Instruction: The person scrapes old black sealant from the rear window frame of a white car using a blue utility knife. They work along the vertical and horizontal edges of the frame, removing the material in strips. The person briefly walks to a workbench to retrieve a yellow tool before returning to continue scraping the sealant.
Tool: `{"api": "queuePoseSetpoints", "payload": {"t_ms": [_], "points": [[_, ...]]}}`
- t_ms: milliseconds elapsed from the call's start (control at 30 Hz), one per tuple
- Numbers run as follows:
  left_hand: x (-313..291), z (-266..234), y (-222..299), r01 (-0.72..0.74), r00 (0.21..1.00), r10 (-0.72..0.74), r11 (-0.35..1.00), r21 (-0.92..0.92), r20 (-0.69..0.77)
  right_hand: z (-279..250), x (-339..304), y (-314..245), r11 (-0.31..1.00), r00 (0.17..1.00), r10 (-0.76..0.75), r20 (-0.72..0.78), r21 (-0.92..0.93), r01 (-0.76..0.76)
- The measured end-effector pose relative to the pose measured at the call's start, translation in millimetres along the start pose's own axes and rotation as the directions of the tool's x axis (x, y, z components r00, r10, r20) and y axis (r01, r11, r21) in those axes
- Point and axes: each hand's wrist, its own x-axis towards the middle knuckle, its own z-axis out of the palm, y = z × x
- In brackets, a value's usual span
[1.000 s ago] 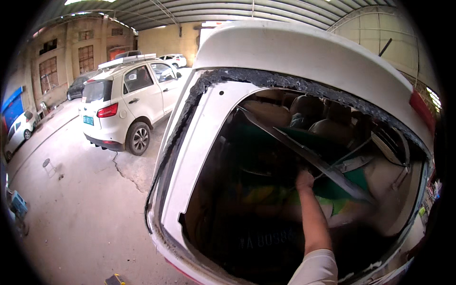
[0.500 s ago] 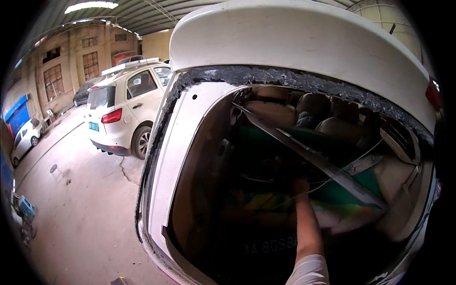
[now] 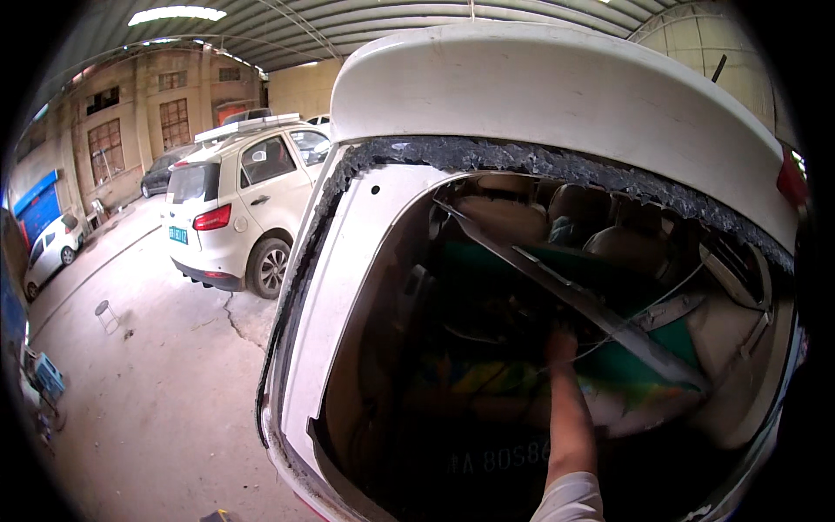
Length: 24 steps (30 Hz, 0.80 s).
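I lean over the rear of a white car (image 3: 348, 287) whose back window has no glass. Rough black sealant (image 3: 487, 155) lines the top and left edge of the opening. My right hand (image 3: 561, 344) reaches down into the dark cargo area. It sits just below a long grey strip (image 3: 600, 313) that slants across the opening. Shadow hides the fingers, so whether they hold anything is unclear. A green sheet (image 3: 648, 358) lies to the right of the hand. Beige rear seats (image 3: 509, 217) show beyond. My left hand is out of view.
A white SUV (image 3: 235, 209) is parked to the left on cracked concrete floor (image 3: 174, 391). A small white car (image 3: 52, 248) stands further left. A small stool (image 3: 106, 313) and a blue crate (image 3: 48, 376) are near the left edge.
My view has come closer to the window opening. My right hand has gone deeper into the cargo area, under the grey strip.
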Motion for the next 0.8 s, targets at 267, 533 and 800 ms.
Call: {"api": "queuePoseSetpoints", "payload": {"t_ms": [267,533,800], "points": [[-9,-4,2,0.031,0.999,-0.03,0.999,0.015,-0.022,52,-4,-13,0.979,0.939,-0.148,0.309,0.181,0.095],[-7,-5,-1,0.019,1.0,-0.019,1.0,-0.003,-0.019,7,4,-12,0.957,0.98,-0.121,0.159,0.282,0.072],[-14,-24,-34,-0.012,0.999,0.008,0.997,-0.075,-0.049,13,2,39,0.973,0.994,-0.106,-0.015,0.205,0.107]]}}
